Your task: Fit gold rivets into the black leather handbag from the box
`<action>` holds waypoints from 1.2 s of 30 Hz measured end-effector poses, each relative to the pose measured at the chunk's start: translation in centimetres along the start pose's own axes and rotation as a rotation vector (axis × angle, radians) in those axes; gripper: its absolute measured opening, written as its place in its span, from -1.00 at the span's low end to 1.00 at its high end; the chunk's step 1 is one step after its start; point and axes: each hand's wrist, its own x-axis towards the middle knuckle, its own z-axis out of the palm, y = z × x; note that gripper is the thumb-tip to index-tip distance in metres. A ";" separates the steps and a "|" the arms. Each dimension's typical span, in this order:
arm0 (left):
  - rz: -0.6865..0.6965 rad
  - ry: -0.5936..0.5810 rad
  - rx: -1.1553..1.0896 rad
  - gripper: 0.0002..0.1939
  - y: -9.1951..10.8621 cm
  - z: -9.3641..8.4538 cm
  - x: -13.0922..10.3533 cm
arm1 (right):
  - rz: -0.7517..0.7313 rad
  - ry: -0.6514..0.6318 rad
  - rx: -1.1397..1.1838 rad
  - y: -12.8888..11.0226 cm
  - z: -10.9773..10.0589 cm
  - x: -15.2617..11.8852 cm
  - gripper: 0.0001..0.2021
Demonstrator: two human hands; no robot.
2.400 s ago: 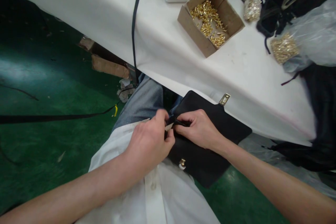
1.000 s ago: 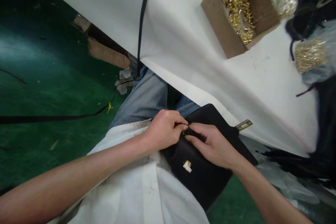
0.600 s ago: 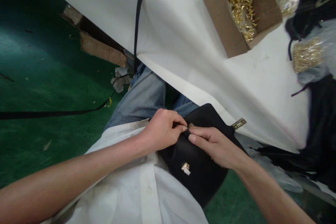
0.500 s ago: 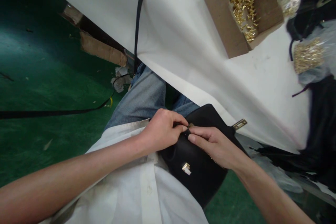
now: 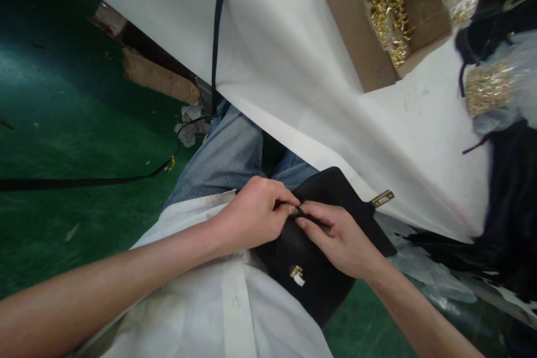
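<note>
A black bag [image 5: 319, 274] lies on my lap, its flap [image 5: 335, 190] folded open toward the table. A gold clasp piece with a white bit on it [image 5: 297, 276] sits on the bag's front, and a gold metal plate [image 5: 382, 199] sticks out from the flap's tab. My left hand [image 5: 262, 210] pinches a small dark piece at the middle of the bag. From the other side, my right hand [image 5: 335, 229] has thumb and forefinger closed on the same dark piece. The fingertips nearly touch, and most of the piece is hidden between them.
An open cardboard box [image 5: 361, 39] of small gold parts stands on the white-covered table [image 5: 285, 67]. Plastic bags of gold parts [image 5: 489, 89] and black material [image 5: 512, 196] lie at the right. A black strap [image 5: 218, 22] crosses the table; cardboard [image 5: 161, 75] lies below its edge.
My right fingers have shifted slightly left along the small dark piece, and more of the flap's right corner shows. The whole view has moved a little.
</note>
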 end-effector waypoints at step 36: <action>-0.114 0.104 -0.109 -0.83 0.3 1.7 -0.5 | 0.300 -0.045 0.506 2.5 0.6 -1.6 -0.58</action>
